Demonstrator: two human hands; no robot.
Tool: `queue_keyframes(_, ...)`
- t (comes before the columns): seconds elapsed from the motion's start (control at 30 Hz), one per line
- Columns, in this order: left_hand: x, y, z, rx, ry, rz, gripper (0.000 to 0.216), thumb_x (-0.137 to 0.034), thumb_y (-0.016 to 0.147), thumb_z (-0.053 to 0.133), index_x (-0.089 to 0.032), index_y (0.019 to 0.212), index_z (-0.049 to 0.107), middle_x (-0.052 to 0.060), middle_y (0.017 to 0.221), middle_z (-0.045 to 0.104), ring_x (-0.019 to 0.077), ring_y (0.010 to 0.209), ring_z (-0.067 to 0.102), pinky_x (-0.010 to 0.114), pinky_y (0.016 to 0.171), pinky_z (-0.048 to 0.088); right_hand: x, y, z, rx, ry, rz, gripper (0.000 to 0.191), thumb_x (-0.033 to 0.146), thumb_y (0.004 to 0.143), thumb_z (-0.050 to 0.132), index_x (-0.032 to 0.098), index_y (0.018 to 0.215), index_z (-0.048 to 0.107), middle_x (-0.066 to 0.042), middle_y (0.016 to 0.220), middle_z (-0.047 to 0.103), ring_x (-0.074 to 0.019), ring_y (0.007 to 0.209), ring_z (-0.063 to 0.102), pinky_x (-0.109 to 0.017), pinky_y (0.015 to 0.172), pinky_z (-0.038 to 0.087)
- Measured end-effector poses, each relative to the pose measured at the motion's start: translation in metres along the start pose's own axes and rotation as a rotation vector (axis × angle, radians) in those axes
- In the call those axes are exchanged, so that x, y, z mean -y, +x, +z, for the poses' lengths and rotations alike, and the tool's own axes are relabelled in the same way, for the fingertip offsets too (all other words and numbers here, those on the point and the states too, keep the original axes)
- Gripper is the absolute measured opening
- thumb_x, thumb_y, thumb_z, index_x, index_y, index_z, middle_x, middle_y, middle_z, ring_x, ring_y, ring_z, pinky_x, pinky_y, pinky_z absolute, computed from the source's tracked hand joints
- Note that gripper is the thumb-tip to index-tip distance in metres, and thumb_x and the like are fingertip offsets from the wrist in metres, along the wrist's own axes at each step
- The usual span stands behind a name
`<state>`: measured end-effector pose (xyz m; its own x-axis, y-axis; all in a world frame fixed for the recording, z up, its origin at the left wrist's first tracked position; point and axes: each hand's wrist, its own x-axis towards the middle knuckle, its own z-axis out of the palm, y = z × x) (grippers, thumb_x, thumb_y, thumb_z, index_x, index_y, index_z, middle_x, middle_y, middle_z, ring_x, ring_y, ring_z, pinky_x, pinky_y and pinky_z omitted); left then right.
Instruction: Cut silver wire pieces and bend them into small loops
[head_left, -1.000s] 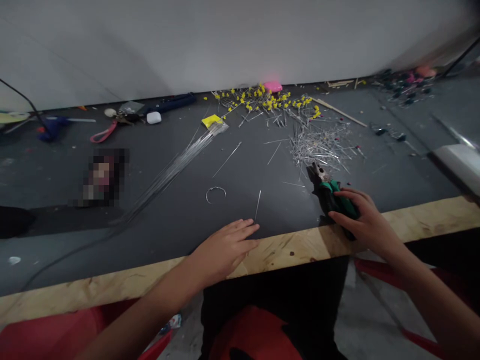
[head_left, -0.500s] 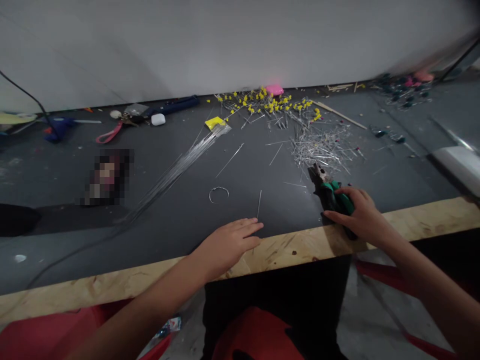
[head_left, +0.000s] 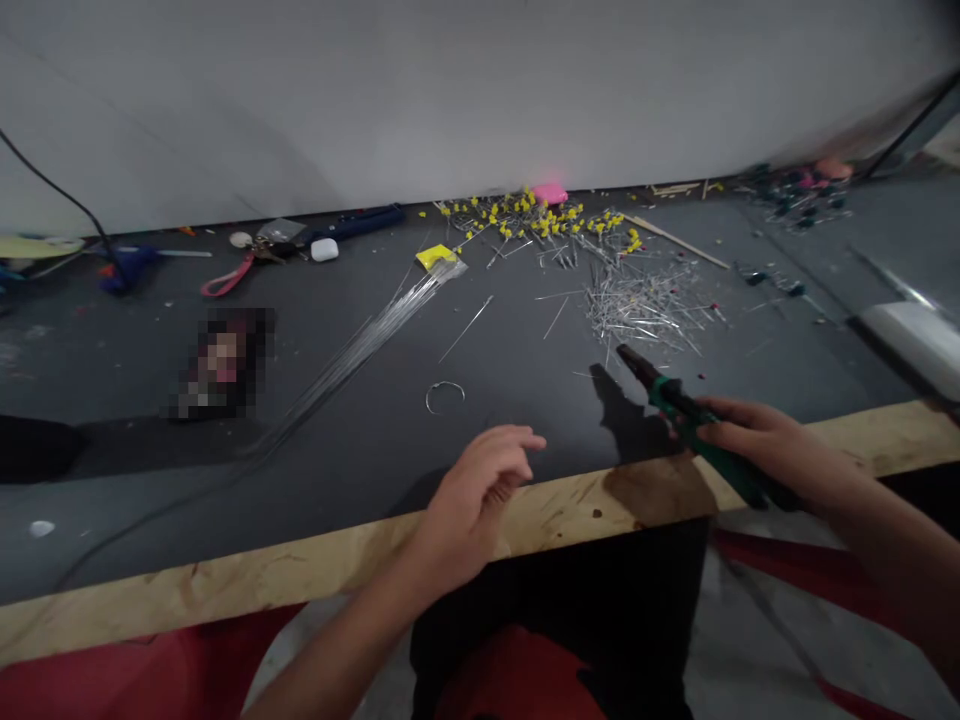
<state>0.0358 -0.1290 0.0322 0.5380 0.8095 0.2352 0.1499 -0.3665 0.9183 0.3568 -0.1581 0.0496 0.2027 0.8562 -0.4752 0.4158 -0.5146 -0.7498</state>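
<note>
My right hand (head_left: 772,450) is closed around the green handles of a pair of pliers (head_left: 675,400) and holds it just above the dark table top (head_left: 360,450), jaws pointing up-left. My left hand (head_left: 480,485) hovers over the table's front edge with its fingers curled together as in a pinch. What it grips is too thin to make out. A small wire ring (head_left: 445,395) lies just beyond the left hand.
A bundle of long thin wires (head_left: 360,340) runs diagonally at centre-left. A heap of short metal pins (head_left: 645,305) and yellow-headed pins (head_left: 540,215) lie further back. A white case (head_left: 324,249), keys on a pink strap (head_left: 225,280) and a raw wooden edge (head_left: 585,510) are also here.
My right hand lifted the pliers off the table. My left hand rose from lying flat and curled its fingers; the short straight wire in front of it no longer lies there.
</note>
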Motion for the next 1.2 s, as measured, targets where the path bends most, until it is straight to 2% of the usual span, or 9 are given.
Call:
queue_keyframes(0.07,-0.006,0.005,0.001,-0.31,-0.264,-0.054,0.014,-0.018,0.095,0.037,-0.024,0.097,0.05,0.006,0.113,0.064,0.0152,0.102,0.062,0.036,0.09,0.049,0.002,-0.015,0.013,0.083,0.129,0.057,0.031,0.038,0.07,0.066,0.021,0.095,0.07,-0.009,0.091,0.074,-0.0289,0.086,0.068,-0.037,0.077,0.053)
queue_keyframes(0.13,-0.008,0.013,0.001,-0.506,-0.507,-0.06,0.01,-0.022,0.095,0.038,-0.027,0.096,0.047,0.002,0.104,0.067,0.0151,0.102,0.062,0.037,0.092,0.047,0.004,-0.03,0.028,0.18,0.272,0.077,0.039,0.032,0.07,0.066,0.022,0.107,0.067,-0.008,0.105,0.072,-0.0289,0.101,0.066,-0.038,0.089,0.05)
queue_keyframes(0.23,-0.004,0.022,0.0,-0.662,-0.721,-0.124,0.004,-0.026,0.093,0.046,-0.027,0.089,0.046,-0.001,0.109,0.065,0.0132,0.113,0.055,0.033,0.097,0.042,0.008,-0.049,0.049,0.376,0.444,0.057,0.049,0.025,0.067,0.067,0.025,0.116,0.064,-0.008,0.119,0.067,-0.0288,0.111,0.061,-0.04,0.097,0.045)
queue_keyframes(0.33,0.0,0.025,0.005,-0.781,-0.796,-0.261,0.005,-0.029,0.09,0.052,-0.028,0.086,0.049,-0.005,0.113,0.058,0.0091,0.101,0.055,0.022,0.082,0.044,0.014,-0.058,0.067,0.5,0.506,0.043,0.058,0.022,0.064,0.066,0.025,0.122,0.06,-0.008,0.123,0.064,-0.029,0.111,0.059,-0.044,0.098,0.042)
queue_keyframes(0.43,0.002,0.023,0.014,-0.767,-0.888,-0.326,0.005,-0.034,0.089,0.052,-0.031,0.088,0.049,-0.004,0.1,0.056,0.009,0.083,0.052,0.021,0.072,0.043,0.022,-0.06,0.082,0.532,0.491,0.022,0.061,0.023,0.063,0.065,0.025,0.124,0.059,-0.006,0.117,0.064,-0.0287,0.108,0.057,-0.045,0.101,0.037)
queue_keyframes(0.53,0.002,0.02,0.022,-0.746,-0.96,-0.351,0.007,-0.034,0.088,0.054,-0.03,0.087,0.048,-0.003,0.097,0.053,0.0098,0.084,0.051,0.022,0.074,0.043,0.03,-0.058,0.094,0.536,0.487,0.022,0.058,0.022,0.063,0.064,0.026,0.121,0.061,-0.003,0.108,0.064,-0.0266,0.104,0.055,-0.044,0.101,0.036)
queue_keyframes(0.9,0.002,0.014,0.047,-0.724,-1.093,-0.474,0.016,-0.036,0.085,0.059,-0.027,0.083,0.047,-0.006,0.101,0.056,0.0071,0.077,0.054,0.019,0.069,0.046,0.047,-0.056,0.121,0.54,0.543,-0.07,0.061,0.015,0.064,0.061,0.027,0.123,0.058,-0.003,0.123,0.057,-0.0234,0.116,0.049,-0.037,0.105,0.032)
queue_keyframes(1.03,0.001,0.012,0.053,-0.74,-1.092,-0.572,0.02,-0.04,0.083,0.061,-0.027,0.085,0.046,-0.005,0.095,0.057,0.0071,0.073,0.055,0.02,0.068,0.048,0.048,-0.056,0.13,0.52,0.506,-0.053,0.063,0.009,0.062,0.056,0.027,0.123,0.056,-0.002,0.106,0.06,-0.0187,0.093,0.054,-0.03,0.084,0.044)
queue_keyframes(1.2,0.0,0.014,0.054,-0.767,-1.125,-0.593,0.021,-0.04,0.082,0.062,-0.027,0.086,0.046,-0.004,0.093,0.056,0.0082,0.072,0.055,0.019,0.062,0.047,0.044,-0.058,0.139,0.519,0.52,-0.014,0.051,0.006,0.065,0.052,0.022,0.112,0.058,0.002,0.077,0.052,-0.0118,0.068,0.044,-0.022,0.06,0.039)
